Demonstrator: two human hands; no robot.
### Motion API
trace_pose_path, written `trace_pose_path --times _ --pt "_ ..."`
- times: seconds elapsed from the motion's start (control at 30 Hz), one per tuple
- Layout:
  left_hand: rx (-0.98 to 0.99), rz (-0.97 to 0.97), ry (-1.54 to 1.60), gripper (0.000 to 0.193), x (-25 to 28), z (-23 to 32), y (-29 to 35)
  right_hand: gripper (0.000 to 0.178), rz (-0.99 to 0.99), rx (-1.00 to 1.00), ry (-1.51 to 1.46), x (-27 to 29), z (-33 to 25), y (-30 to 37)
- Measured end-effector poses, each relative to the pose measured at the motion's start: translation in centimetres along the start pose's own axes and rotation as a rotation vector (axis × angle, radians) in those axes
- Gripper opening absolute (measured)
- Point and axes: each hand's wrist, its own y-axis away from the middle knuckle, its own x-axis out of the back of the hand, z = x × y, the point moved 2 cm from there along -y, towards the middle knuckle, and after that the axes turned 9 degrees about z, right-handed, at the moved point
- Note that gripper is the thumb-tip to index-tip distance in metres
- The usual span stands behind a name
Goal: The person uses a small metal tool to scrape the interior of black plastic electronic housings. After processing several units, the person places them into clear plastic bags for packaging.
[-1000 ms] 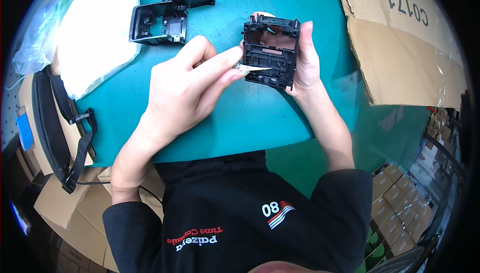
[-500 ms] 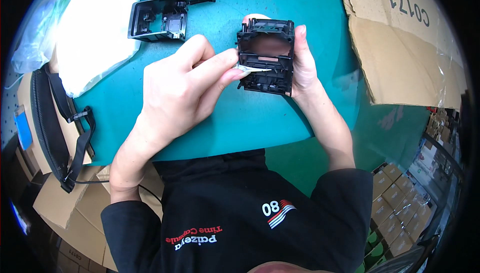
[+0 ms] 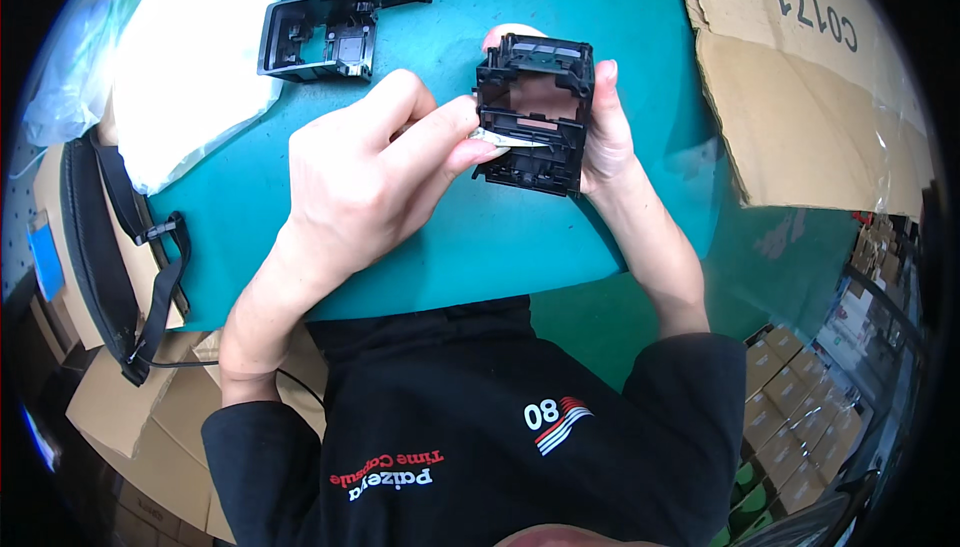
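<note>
My right hand grips a black plastic housing from its right side, thumb along the edge and fingers behind it. The housing is a boxy frame with a large opening in its upper half and small ribs and clips below. Between the thumb and fingers of my left hand is a pair of slim pale tweezers. Their pointed tips lie over the lower part of the housing; whether they pinch anything is too small to tell. Both hands are above the green table mat.
Similar black plastic housings lie at the far left of the mat. A white plastic bag is beside them. An opened cardboard box stands at the right, and a black strap with a buckle hangs at the left edge.
The housing has tilted slightly in my right hand, so its upper opening shows at a different angle. My left hand and the tweezers have shifted a little to the right.
</note>
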Motion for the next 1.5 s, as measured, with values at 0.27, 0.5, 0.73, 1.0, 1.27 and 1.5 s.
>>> trace_pose_path --times 0.27,0.5,0.73,1.0,1.27,1.5 --pt "0.145 0.07 0.089 0.051 1.0 -1.3 -0.4 0.095 0.176 0.585 0.945 -1.0 -4.1 0.2" --pt "0.117 -0.057 0.26 0.082 -1.1 -1.8 0.4 0.105 -0.046 1.061 1.269 -2.8 -3.5 1.6" --pt "0.484 0.109 0.838 0.071 -1.5 -0.9 1.3 0.098 -0.026 0.985 0.93 -1.7 -4.6 1.5" --pt "-0.041 -0.006 0.447 0.045 -0.2 -1.6 -0.4 0.073 -0.17 1.213 1.071 -1.9 -5.4 1.4" --pt "-0.221 -0.251 0.237 0.045 0.7 -2.3 -0.7 0.067 -0.192 1.215 1.086 -2.3 -4.8 1.4" --pt "-0.21 -0.244 0.137 0.045 0.4 -2.0 -0.7 0.066 -0.187 1.212 1.111 -2.2 -4.5 1.4"
